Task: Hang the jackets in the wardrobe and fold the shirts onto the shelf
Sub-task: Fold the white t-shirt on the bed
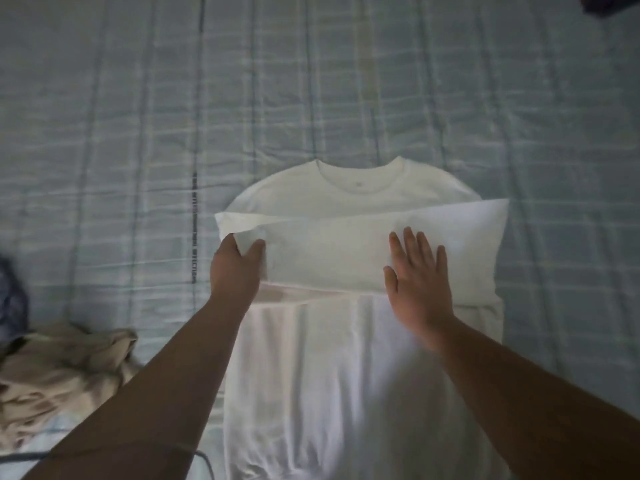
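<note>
On the bed (104, 133), the white shirt (360, 192) lay flat, collar away, the left hand (235, 268) pinching the end of its folded-over panel and the right hand (419, 282) pressing flat and open-fingered on it, so smoothing outward before the next fold seemed wise.

a bed (104, 98) spread with a pale blue-grey checked quilt (519, 98) fills the view. a white crew-neck shirt (360, 188) lies flat on it at the middle, collar to the far side, a sleeve folded across the chest. a crumpled beige cloth garment (59, 372) lies near left, a dark blue patterned cloth (12, 299) just beyond it, and a dark purple item (609, 3) at the far right corner.
</note>
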{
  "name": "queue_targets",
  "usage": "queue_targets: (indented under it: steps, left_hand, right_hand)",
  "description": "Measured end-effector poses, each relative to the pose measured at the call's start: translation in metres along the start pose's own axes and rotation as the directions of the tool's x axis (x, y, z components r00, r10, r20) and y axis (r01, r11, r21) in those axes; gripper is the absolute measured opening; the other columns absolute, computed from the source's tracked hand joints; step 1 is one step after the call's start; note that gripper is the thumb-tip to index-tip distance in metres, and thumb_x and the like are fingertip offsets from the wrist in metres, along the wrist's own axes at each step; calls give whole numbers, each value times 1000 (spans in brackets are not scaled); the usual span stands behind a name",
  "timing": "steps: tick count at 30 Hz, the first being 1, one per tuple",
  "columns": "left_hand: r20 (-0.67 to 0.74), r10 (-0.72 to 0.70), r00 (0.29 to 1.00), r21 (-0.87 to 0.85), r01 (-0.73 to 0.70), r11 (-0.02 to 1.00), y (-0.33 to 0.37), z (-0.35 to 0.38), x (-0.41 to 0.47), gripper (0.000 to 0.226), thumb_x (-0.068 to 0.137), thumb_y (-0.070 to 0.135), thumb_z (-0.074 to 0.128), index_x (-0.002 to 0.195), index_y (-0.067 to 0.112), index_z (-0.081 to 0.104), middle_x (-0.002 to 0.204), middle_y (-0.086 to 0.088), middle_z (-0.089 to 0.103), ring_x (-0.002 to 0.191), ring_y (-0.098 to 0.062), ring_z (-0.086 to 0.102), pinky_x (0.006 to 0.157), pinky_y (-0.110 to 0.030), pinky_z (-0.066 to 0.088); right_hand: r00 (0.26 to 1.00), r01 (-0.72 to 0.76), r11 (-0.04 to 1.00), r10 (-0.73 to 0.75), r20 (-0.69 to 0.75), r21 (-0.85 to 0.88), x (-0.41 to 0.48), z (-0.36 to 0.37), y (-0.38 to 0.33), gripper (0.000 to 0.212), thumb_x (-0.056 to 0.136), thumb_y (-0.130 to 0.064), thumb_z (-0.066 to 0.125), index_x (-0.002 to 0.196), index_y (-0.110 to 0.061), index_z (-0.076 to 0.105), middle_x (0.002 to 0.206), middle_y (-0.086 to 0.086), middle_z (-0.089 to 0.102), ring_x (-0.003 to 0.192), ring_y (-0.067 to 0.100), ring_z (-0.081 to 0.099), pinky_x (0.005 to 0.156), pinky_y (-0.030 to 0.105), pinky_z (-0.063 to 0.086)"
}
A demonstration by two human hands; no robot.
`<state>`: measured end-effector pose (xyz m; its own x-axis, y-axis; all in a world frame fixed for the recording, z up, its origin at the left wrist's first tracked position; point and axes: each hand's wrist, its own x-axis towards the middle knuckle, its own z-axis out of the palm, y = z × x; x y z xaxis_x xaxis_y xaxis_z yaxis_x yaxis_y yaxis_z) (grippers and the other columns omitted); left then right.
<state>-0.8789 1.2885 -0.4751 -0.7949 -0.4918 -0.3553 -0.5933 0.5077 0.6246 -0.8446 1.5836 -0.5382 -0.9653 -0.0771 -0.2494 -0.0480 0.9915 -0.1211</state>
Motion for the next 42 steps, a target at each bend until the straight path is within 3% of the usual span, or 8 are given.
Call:
queue_targets:
  steps: [10,15,21,25,30,37,40,42]
  left_hand:
    - [37,32,999,157,-37,987,-66,2,22,28,94,37,57,103,15,44,95,-8,63,88,-37,62,70,-36,41]
    - [-18,120,993,226,-113,968,-78,14,25,39,93,37,60,121,15,46,120,-11,56,104,-37,58,79,-45,46]
    - [-23,183,983,272,-170,947,-79,17,21,45,93,35,58,130,14,44,124,-12,47,105,-39,57,78,-48,48]
    - [-51,100,994,109,-94,990,-76,7,7,55,90,27,59,138,14,38,131,-14,42,111,-37,54,89,-46,46]
    - [103,100,990,9,-102,995,-106,-10,-42,67,91,20,62,147,8,28,137,-20,44,123,-35,49,102,-42,42]
    - [163,-60,985,136,37,990,-179,-31,-135,56,83,16,66,133,10,42,124,-17,55,110,-35,56,90,-41,46]
    - [207,-218,954,150,190,970,-204,-37,-183,49,85,16,66,128,7,46,115,-14,61,97,-33,59,80,-35,44]
    - [237,-293,926,174,256,951,-218,-41,-214,43,87,16,65,124,6,47,106,-11,62,86,-28,56,74,-33,41]
  right_hand:
    - [998,-58,995,59,2,-83,2,19,-27,62,98,-41,32,156,-20,23,163,8,21,149,29,19,118,58,13]
    - [997,-79,994,78,-17,-72,6,31,-27,63,97,-42,31,156,-21,21,163,7,19,150,29,17,119,57,11]
    - [997,-75,995,75,-4,-62,9,35,-24,65,97,-46,27,157,-23,17,164,7,15,151,29,12,120,56,9]
    - [996,-68,997,71,63,-45,3,17,-27,63,100,-40,35,156,-20,16,164,8,14,151,30,12,120,55,11]
    - [994,-114,993,114,5,41,-61,4,-20,65,91,-26,45,153,-13,28,159,13,28,147,34,23,117,56,20]
    - [925,-374,926,369,88,52,-206,28,26,74,84,-32,43,153,-9,25,159,16,25,145,36,25,114,58,23]
    - [853,-519,830,488,187,204,-266,39,43,81,87,-32,55,155,-7,20,161,18,18,146,33,19,120,48,16]
    - [800,-597,711,563,206,372,-296,41,47,80,80,-36,54,149,-3,31,153,23,33,138,37,33,117,46,25]
